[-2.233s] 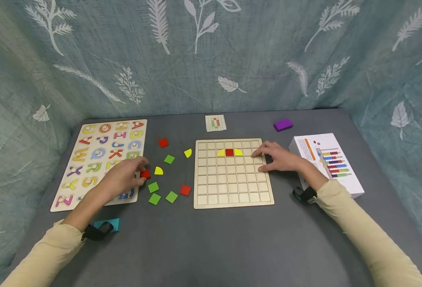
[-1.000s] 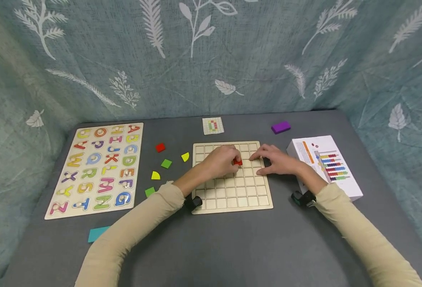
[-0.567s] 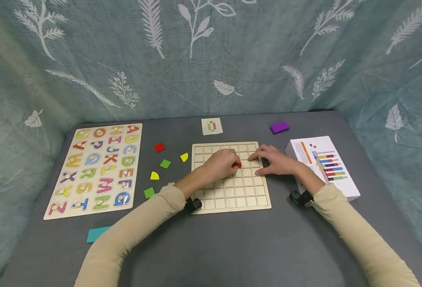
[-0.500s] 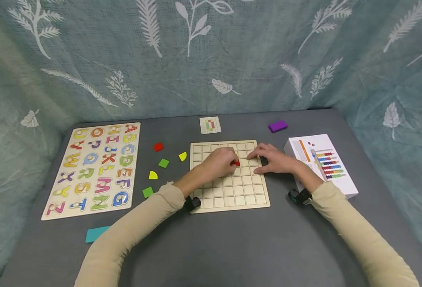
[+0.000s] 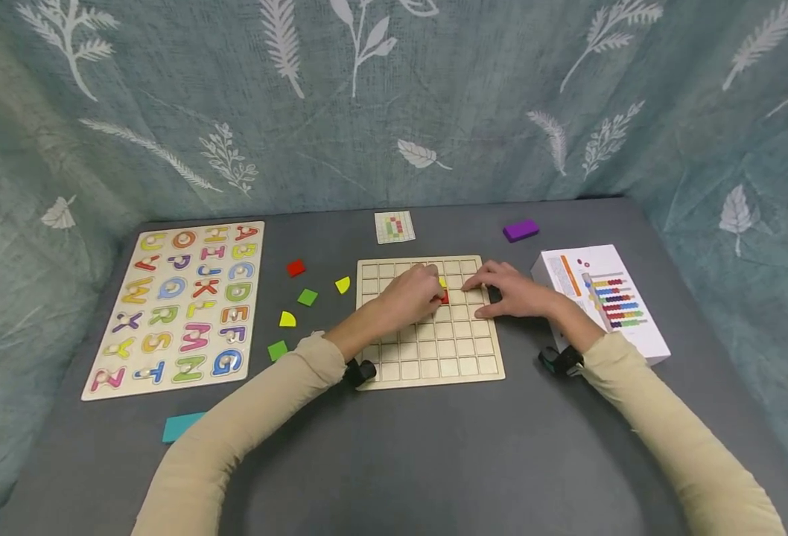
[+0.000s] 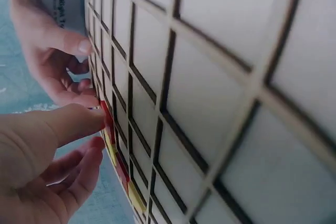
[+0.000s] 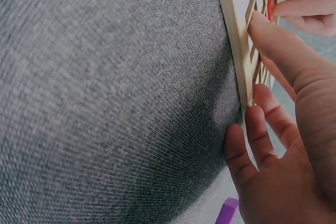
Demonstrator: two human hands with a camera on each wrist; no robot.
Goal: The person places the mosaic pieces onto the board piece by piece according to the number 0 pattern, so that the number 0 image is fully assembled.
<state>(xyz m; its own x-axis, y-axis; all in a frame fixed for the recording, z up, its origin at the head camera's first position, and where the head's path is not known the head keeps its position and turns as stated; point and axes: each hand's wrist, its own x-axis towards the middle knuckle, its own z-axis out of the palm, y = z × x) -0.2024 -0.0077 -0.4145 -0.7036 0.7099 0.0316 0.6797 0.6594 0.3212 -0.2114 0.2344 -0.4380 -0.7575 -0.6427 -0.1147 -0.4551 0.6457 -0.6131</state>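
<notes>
- Head view: the left hand (image 5: 412,295) lies over the upper middle of the wooden grid board (image 5: 430,322), its grip pinched with fingertips on a red square tile (image 5: 444,297) that sits in a cell in the board's upper rows, just below a yellow piece (image 5: 442,283).
- The right hand (image 5: 513,291) rests on the board's upper right part, fingers fairly straight and spread flat, holding nothing.
- On the grey desk (image 5: 434,454), left of the board, lie a loose red square (image 5: 296,267), two green squares (image 5: 307,297) (image 5: 276,350) and two yellow quarter-rounds (image 5: 343,284) (image 5: 287,319).
- Further left is an alphabet puzzle board (image 5: 182,304); a teal card (image 5: 181,426) lies near the desk's front left.
- Behind the grid board sit a small pattern card (image 5: 394,227) and a purple block (image 5: 520,230); a white box (image 5: 602,298) stands just right of the right hand.
- Left wrist view: thumb and fingers (image 6: 79,121) close on the edge of the red tile (image 6: 106,115) at the board's surface; the right hand's fingers (image 6: 63,40) rest on the grid beyond.
- Right wrist view: the right hand's fingers (image 7: 281,51) lie flat against the board's edge (image 7: 239,72), with the red tile (image 7: 270,3) between the other hand's fingertips at the top.
</notes>
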